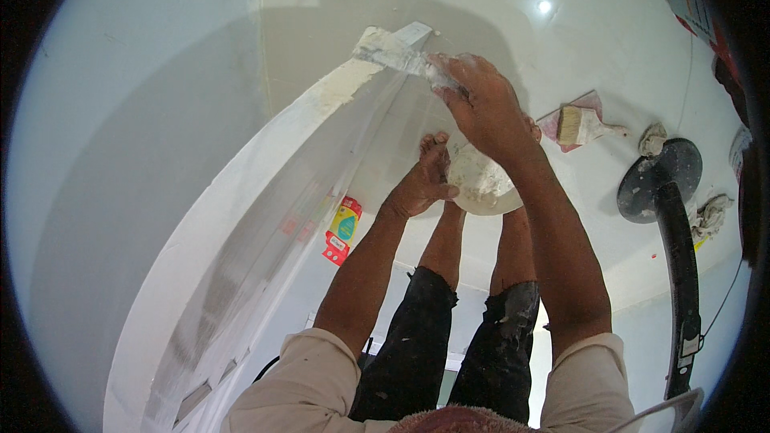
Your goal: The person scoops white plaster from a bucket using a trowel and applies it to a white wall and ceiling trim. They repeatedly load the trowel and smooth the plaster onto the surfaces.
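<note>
My right hand (485,100) grips a putty knife (413,62), its blade smeared with white paste. The blade lies against the far end of a long white panel edge (233,176), where a patch of cream-coloured putty (341,90) covers the surface. My left hand (423,180) is closed on the left side of a round, pale bowl (484,210), with the thumb at the rim. White paste coats the bowl's inside. My right forearm and hand hide the bowl's far right part.
A paintbrush (579,126) rests on a pinkish sheet (592,101) at the right. Beyond it are a black round-headed tool with a long handle (678,265) and a crumpled rag (712,215). A red and yellow packet (343,226) lies beside the panel. My legs (417,337) are below the bowl.
</note>
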A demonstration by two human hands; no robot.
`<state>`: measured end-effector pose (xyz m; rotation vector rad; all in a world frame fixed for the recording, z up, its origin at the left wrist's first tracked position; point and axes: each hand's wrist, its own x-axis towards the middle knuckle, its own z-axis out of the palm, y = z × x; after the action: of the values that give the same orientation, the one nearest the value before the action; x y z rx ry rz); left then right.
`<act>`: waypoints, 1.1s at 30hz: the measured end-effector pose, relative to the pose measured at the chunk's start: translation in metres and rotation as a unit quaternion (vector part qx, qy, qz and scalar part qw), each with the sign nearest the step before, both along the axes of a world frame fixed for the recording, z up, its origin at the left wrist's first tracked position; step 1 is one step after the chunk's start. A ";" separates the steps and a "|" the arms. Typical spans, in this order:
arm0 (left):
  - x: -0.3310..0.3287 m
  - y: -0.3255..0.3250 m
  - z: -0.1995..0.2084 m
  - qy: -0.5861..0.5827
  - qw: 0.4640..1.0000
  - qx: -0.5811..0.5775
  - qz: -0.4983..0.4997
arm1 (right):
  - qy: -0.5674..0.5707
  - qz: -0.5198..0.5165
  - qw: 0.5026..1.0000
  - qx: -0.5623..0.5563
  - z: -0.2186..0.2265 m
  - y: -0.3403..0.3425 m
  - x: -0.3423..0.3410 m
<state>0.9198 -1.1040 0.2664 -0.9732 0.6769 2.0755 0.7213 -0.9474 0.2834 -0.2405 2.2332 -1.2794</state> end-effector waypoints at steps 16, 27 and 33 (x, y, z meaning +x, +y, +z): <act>-0.001 -0.005 -0.007 -0.004 1.000 0.011 -0.012 | -0.250 -0.022 0.959 -0.129 0.066 -0.003 -0.030; 0.007 0.005 -0.014 0.024 1.000 -0.014 0.006 | -0.245 -0.024 0.967 -0.068 0.010 0.000 -0.040; 0.001 0.002 -0.006 0.002 1.000 -0.004 0.011 | -0.251 -0.020 0.958 -0.136 0.046 -0.007 -0.035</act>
<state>0.9204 -1.1024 0.2602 -0.9852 0.6809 2.0967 0.6858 -0.9542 0.3290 0.0314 1.6429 -1.4753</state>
